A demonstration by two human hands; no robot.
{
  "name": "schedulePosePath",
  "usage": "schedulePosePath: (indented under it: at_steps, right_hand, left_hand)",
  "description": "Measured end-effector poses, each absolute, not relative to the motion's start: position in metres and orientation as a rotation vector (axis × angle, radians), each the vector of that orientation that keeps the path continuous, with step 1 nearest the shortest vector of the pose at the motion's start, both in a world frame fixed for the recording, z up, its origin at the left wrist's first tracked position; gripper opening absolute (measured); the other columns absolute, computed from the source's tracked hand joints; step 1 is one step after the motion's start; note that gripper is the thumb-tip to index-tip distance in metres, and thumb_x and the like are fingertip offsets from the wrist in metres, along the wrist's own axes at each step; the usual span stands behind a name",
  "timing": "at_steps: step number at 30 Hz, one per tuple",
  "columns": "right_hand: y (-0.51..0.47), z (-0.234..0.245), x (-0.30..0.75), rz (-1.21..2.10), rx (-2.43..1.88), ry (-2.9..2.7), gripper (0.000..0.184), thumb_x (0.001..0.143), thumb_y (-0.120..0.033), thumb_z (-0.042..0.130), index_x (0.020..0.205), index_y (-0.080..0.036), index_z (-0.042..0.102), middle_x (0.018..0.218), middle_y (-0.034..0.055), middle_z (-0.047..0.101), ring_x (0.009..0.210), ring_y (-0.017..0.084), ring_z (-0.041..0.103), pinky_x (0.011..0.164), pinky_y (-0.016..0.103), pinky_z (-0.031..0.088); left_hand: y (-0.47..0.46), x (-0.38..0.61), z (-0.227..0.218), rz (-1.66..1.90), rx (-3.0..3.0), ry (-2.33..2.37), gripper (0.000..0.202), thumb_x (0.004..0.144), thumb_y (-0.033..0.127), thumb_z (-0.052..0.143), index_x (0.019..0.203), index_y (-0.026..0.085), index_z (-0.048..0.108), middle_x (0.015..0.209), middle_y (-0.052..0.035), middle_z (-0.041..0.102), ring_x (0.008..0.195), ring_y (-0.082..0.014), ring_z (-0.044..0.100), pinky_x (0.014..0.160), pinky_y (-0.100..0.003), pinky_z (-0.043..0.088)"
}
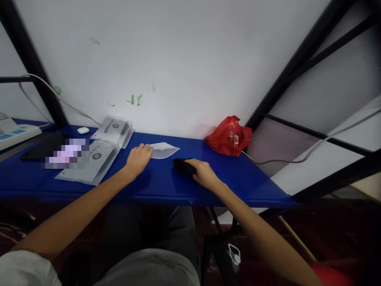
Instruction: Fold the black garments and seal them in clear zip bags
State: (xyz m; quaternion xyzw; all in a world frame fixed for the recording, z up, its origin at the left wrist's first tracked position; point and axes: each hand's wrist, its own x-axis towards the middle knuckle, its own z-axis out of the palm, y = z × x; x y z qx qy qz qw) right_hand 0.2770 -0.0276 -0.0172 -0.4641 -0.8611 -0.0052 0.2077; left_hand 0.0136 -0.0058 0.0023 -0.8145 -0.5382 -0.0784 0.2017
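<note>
My left hand is closed at the near left end of a thin white paper or film piece, which lies just above or on the blue tabletop. It looks like an open sleeve, though I cannot tell its exact kind. To the right, my right hand is closed around a small soft black bundle, perhaps cloth. The bundle is low over the table, with its far end poking out to the left of my fingers. My palm hides the rest of it.
The blue table stands against a white wall. On its left lie printed translucent zip bags, more such bags, a white earbud case, a dark device and a power strip. A red plastic bag sits at the right.
</note>
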Motion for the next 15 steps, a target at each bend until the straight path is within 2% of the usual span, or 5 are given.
schedulePosePath:
  at_steps: [5, 9, 12, 15]
  right_hand:
    - [-0.047, -0.009, 0.259, -0.221, -0.991, -2.190, 0.053, 0.073, -0.001, 0.049, 0.123, -0.019, 0.054, 0.122, 0.0100, 0.064, 0.114, 0.022, 0.059, 0.095, 0.039, 0.049]
    - [-0.052, -0.014, 0.243, -0.275, -0.817, -2.264, 0.054, 0.080, -0.006, 0.049, 0.132, -0.020, 0.047, 0.129, 0.0119, 0.059, 0.121, 0.021, 0.054, 0.098, 0.041, 0.049]
    - [-0.049, -0.023, 0.239, -0.264, -0.800, -2.350, 0.059, 0.078, -0.003, 0.046, 0.135, -0.019, 0.043, 0.132, 0.0130, 0.056, 0.125, 0.021, 0.051, 0.099, 0.041, 0.048]
    - [-0.042, -0.032, 0.240, -0.260, -0.851, -2.404, 0.069, 0.070, 0.002, 0.045, 0.136, -0.019, 0.042, 0.135, 0.0134, 0.053, 0.127, 0.022, 0.048, 0.101, 0.042, 0.046]
  left_hand:
    - [-0.019, 0.020, -0.002, -0.186, -2.344, -1.405, 0.029, 0.088, 0.003, 0.038, 0.103, 0.009, 0.062, 0.093, -0.0146, 0.064, 0.094, -0.0264, 0.059, 0.067, -0.032, 0.045]
    - [-0.025, 0.026, 0.002, -0.246, -2.414, -1.432, 0.027, 0.089, 0.006, 0.040, 0.103, 0.011, 0.063, 0.093, -0.0120, 0.066, 0.091, -0.0247, 0.062, 0.062, -0.030, 0.043]
    - [-0.021, 0.024, 0.009, -0.355, -2.417, -1.557, 0.027, 0.094, 0.019, 0.039, 0.094, 0.016, 0.066, 0.087, -0.0083, 0.067, 0.079, -0.0209, 0.063, 0.057, -0.027, 0.040]
    - [-0.018, 0.021, 0.012, -0.457, -2.421, -1.616, 0.030, 0.095, 0.027, 0.039, 0.089, 0.018, 0.067, 0.084, -0.0058, 0.067, 0.074, -0.0182, 0.063, 0.055, -0.026, 0.038]
